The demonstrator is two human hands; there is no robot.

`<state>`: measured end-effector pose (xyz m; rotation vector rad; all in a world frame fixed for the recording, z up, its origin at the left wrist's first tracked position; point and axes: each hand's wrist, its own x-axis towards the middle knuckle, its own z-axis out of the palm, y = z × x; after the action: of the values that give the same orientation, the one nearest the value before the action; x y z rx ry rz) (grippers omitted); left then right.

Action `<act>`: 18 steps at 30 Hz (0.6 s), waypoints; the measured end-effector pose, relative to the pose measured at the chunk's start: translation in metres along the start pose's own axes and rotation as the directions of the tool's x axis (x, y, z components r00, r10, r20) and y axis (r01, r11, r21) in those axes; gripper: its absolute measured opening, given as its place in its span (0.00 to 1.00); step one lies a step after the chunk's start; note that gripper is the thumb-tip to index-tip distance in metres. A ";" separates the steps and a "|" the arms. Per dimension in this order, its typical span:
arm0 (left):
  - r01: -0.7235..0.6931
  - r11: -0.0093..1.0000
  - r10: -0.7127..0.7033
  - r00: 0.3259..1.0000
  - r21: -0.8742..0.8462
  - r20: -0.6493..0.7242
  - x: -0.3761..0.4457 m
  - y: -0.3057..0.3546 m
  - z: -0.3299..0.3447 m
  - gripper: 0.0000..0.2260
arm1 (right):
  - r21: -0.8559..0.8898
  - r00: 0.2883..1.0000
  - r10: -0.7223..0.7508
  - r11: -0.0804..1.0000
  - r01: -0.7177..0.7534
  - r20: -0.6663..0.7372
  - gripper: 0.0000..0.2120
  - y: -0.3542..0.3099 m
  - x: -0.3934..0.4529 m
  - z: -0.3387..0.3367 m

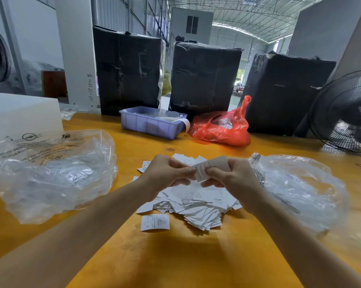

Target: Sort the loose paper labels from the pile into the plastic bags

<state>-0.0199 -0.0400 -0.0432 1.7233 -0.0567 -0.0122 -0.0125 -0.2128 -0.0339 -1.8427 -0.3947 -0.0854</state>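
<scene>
Both hands raised over the pile [193, 201] of labels in the middle of the table [188, 256]. Right hand [234, 176] pinches a small stack of labels [211, 166] between thumb and curled fingers [211, 171]. Left hand [167, 171] meets it at the stack's left edge, fingers curled, thumb and forefinger on the paper; looks like it is peeling or reading the top label. So both sets of fingers are narrow and holding paper.

Step, as I judge it: checking or separating one label before it goes in a bag. Pile is big, so sorting is far from done.

Left bag [50, 173] lies just left of the pile, crumpled, some labels inside. Right bag [300, 190] lies just right of it, touching the right wrist area; contents hard to tell. One stray label [154, 222] marked S sits alone near the pile's front edge.

Next move calls for: read the size mark, pull one label free without dragging others, carry it to the matching bag's mouth. Which bag takes which size, cannot tell. Bag mouths look slack, may need opening.
</scene>
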 end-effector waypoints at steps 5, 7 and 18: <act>-0.009 1.000 0.009 1.000 -0.002 -0.021 0.002 -0.001 0.002 0.03 | -0.154 0.972 0.164 0.978 -0.139 0.169 0.06 -0.003 0.003 -0.003; -0.002 1.000 0.002 1.000 -0.001 -0.010 0.001 -0.001 0.005 0.04 | -0.242 0.940 0.203 0.961 -0.137 0.275 0.08 -0.004 0.004 -0.003; 0.134 0.939 -0.167 0.983 -0.316 -0.077 0.000 0.000 0.008 0.10 | -0.081 0.979 -0.156 0.986 0.146 -0.128 0.09 0.006 0.009 0.000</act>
<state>-0.0203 -0.0474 -0.0447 1.4071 0.1477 -0.0433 -0.0026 -0.2122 -0.0372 -1.8629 -0.4418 -0.3295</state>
